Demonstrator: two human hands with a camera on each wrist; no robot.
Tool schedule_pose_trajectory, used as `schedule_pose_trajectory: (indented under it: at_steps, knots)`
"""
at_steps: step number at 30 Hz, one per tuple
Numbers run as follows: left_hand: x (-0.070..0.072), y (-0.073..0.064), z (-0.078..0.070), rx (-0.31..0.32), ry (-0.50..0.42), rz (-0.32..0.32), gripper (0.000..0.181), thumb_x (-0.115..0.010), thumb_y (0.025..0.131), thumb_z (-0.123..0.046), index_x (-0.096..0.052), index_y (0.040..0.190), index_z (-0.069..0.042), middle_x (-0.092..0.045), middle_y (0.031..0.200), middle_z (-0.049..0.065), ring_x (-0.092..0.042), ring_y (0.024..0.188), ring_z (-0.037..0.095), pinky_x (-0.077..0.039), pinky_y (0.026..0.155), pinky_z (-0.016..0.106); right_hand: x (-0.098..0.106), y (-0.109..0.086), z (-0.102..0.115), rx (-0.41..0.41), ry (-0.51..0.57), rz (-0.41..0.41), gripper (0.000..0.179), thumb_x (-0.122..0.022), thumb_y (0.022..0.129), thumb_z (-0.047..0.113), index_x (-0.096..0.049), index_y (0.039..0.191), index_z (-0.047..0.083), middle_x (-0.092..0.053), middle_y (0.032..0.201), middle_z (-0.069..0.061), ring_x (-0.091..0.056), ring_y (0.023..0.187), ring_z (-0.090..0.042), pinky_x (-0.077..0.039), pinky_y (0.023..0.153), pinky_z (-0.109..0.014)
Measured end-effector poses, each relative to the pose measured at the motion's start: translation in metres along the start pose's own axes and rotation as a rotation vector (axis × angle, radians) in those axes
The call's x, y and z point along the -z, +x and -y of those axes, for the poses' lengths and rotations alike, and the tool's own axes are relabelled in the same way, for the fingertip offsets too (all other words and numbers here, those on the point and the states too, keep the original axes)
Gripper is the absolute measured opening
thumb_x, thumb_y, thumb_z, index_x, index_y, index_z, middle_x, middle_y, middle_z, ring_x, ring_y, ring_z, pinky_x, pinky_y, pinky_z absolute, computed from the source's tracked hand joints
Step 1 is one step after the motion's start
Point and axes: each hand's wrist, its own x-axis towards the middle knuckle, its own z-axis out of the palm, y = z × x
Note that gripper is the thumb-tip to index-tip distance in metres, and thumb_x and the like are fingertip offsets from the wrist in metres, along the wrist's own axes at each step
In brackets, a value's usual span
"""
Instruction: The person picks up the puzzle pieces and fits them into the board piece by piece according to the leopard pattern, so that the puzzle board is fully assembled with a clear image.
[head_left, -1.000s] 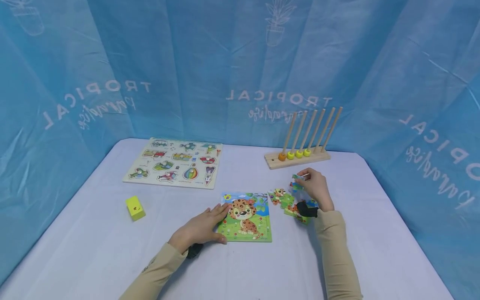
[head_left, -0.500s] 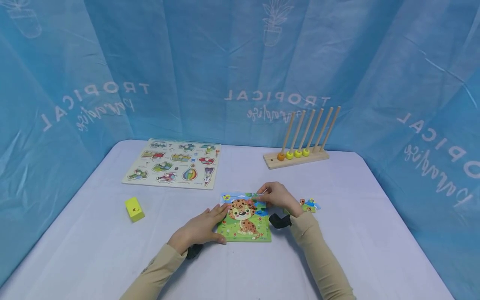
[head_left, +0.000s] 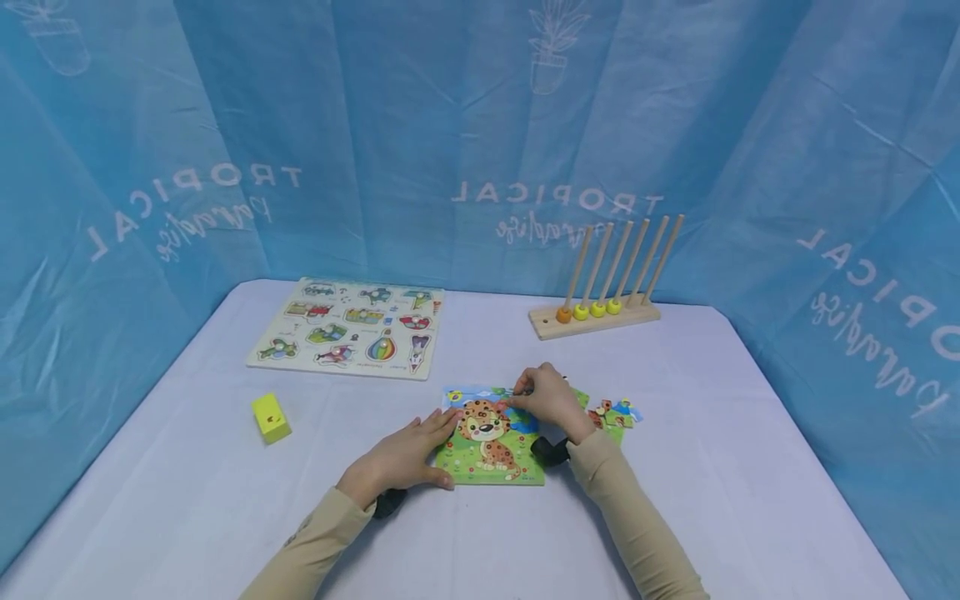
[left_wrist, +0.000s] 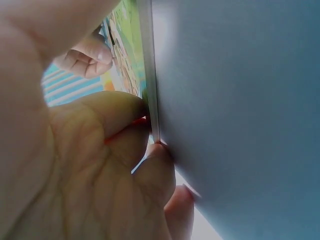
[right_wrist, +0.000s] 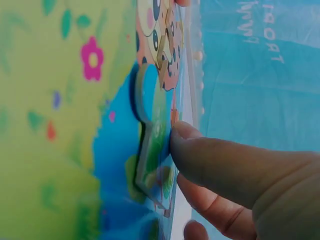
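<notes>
My right fingertips [right_wrist: 182,132] pinch a puzzle piece [right_wrist: 152,145] and tilt its knob into the gap near the top of the leopard puzzle [head_left: 491,433], so my right hand [head_left: 546,398] hovers over that upper right corner. My left hand [head_left: 401,458] lies with straight fingers against the puzzle's left edge to steady it on the table [head_left: 187,492]. The piece is thick card, green and blue, still partly raised; 2 loose pieces [head_left: 615,414] wait just to the right.
</notes>
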Motion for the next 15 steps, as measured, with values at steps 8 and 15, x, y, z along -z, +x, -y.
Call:
schedule_pose_trajectory:
  at_steps: [8, 15]
  knots:
    - [-0.0003, -0.002, -0.0006, 0.02, -0.007, 0.003, 0.095, -0.077, 0.078, -0.039, -0.027, 0.153, -0.008, -0.02, 0.162, 0.01, -0.017, 0.15, 0.03, -0.017, 0.124, 0.047, -0.0025, 0.0017, 0.0016, 0.013, -0.015, 0.011, 0.015, -0.074, 0.086, 0.027, -0.067, 0.093, 0.015, -0.064, 0.094, -0.004, -0.057, 0.079, -0.017, -0.05, 0.069, -0.035]
    - [0.0007, -0.0023, -0.0017, 0.007, -0.009, -0.001, 0.095, -0.077, 0.078, -0.039, -0.027, 0.153, -0.008, -0.02, 0.162, 0.011, -0.018, 0.15, 0.031, -0.017, 0.124, 0.049, 0.0022, 0.0029, -0.0016, -0.041, -0.026, 0.001, 0.015, -0.075, 0.085, 0.027, -0.067, 0.091, 0.016, -0.065, 0.091, -0.003, -0.057, 0.077, -0.017, -0.047, 0.067, -0.034]
